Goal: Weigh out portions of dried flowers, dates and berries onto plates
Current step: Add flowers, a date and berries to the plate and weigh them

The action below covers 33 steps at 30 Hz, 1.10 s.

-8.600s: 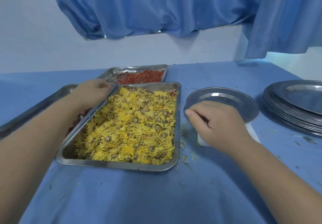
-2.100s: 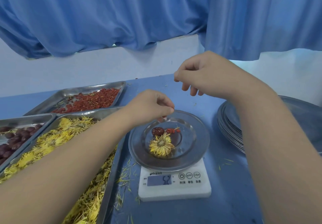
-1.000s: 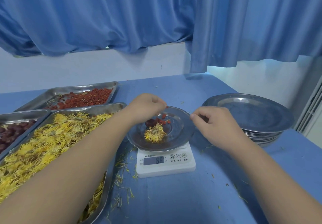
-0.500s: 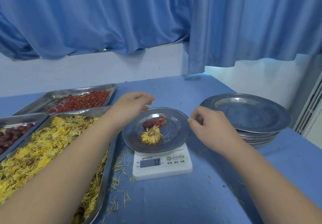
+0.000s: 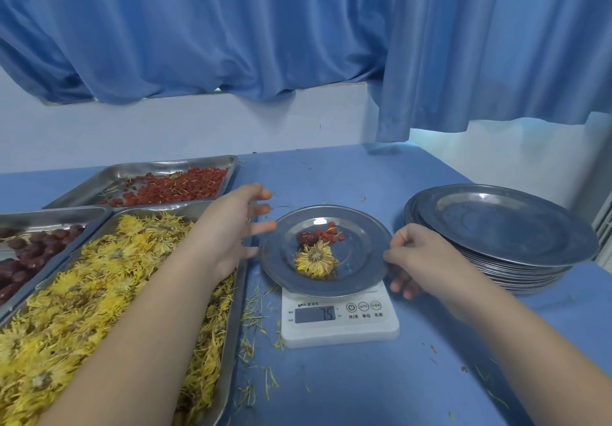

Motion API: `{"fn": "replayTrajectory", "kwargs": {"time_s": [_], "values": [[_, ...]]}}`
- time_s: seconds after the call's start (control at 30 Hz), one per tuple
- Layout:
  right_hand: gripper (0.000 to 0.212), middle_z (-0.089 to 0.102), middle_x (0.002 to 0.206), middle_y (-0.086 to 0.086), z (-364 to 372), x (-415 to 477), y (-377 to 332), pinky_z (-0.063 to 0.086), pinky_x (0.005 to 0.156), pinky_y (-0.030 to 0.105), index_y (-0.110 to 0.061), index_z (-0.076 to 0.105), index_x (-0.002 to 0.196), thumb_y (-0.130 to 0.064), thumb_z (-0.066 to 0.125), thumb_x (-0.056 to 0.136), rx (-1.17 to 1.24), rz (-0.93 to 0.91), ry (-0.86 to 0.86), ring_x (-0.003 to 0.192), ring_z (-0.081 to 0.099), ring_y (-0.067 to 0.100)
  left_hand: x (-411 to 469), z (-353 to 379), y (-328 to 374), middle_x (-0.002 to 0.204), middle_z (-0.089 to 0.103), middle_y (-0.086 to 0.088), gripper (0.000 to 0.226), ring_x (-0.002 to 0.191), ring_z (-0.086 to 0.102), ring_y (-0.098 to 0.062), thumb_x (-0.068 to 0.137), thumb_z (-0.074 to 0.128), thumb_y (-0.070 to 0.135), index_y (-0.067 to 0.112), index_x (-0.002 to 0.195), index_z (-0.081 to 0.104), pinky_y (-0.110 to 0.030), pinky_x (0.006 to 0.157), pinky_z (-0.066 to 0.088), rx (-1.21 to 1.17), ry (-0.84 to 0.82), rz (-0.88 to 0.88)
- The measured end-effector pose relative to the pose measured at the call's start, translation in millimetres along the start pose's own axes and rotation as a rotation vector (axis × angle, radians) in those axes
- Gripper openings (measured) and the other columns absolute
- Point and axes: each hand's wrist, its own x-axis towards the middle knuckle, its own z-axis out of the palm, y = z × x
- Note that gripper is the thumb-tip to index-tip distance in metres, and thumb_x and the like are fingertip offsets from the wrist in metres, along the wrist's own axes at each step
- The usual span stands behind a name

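Fingers [image 5: 402,288] of the right hand [image 5: 420,256] curl under the right rim of the steel plate [image 5: 361,256] while the thumb lies on top of that rim, so this hand pinches the plate's edge. Fingers [image 5: 263,227] of the left hand [image 5: 228,233] are straight and spread, holding nothing; their tips are just beside the plate's left rim, and whether one touches it cannot be told. That plate sits on a white kitchen scale [image 5: 341,326], between the two hands, and the scale's display shows the digits 7 and 5. On the plate lie a dried chrysanthemum flower [image 5: 316,261], a red date [image 5: 306,237] touching the flower's far side, and a few goji berries [image 5: 331,230] just beside the date. Left of the scale, under the left forearm, stands the tray of chrysanthemums [image 5: 240,293]; the tray of dates [image 5: 49,215] adjoins it on the left, and the tray of goji berries [image 5: 172,164] stands behind both. Right of the scale is a stack of plates [image 5: 503,227]. Loose petals [image 5: 255,309] are scattered on the blue worktop [image 5: 364,389] between the flower tray and the scale.
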Motion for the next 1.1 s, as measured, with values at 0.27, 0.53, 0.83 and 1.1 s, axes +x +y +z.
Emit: {"fn": "replayTrajectory", "kwargs": {"time_s": [0.27,0.53,0.83,1.1], "values": [[0.021,0.053,0.054,0.005,7.2,-5.7,-10.0,0.047,0.04,0.024,-0.007,0.05,0.083,0.013,0.047,0.088,0.432,0.02,-0.05,0.044,0.055,0.019,0.3,-13.6,6.4,0.116,0.062,-0.004,0.023,0.101,0.068,-0.025,0.095,0.051,0.041,0.023,0.098,0.066,-0.05,0.089,0.044,-0.216,-0.032,0.029],[0.028,0.049,0.053,0.003,17.9,29.6,-36.8,0.049,0.042,0.02,-0.009,0.048,0.074,0.014,0.046,0.089,0.55,0.058,-0.021,0.042,0.048,0.015,7.3,-47.3,22.2,0.117,0.061,-0.006,0.022,0.107,0.063,-0.029,0.095,0.051,0.035,0.02,0.105,0.065,-0.051,0.101,0.043,-0.379,-0.025,0.031],[0.017,0.049,0.091,0.014,76.5,142.6,-67.7,0.052,0.042,0.019,-0.002,0.051,0.092,0.013,0.042,0.092,0.586,0.133,0.131,0.075,0.053,0.025,18.0,-88.5,34.8,0.116,0.068,-0.01,0.018,0.099,0.069,-0.03,0.093,0.053,0.029,0.017,0.097,0.066,-0.042,0.085,0.051,-0.74,-0.028,0.06],[0.018,0.052,0.077,0.016,133.0,231.4,-75.2,0.048,0.034,0.021,0.003,0.051,0.093,0.018,0.042,0.088,0.556,0.247,0.207,0.065,0.055,0.024,21.5,-100.6,39.0,0.113,0.069,-0.01,0.022,0.095,0.071,-0.033,0.092,0.052,0.026,0.015,0.104,0.067,-0.043,0.085,0.052,-1.031,-0.037,0.038]]}}
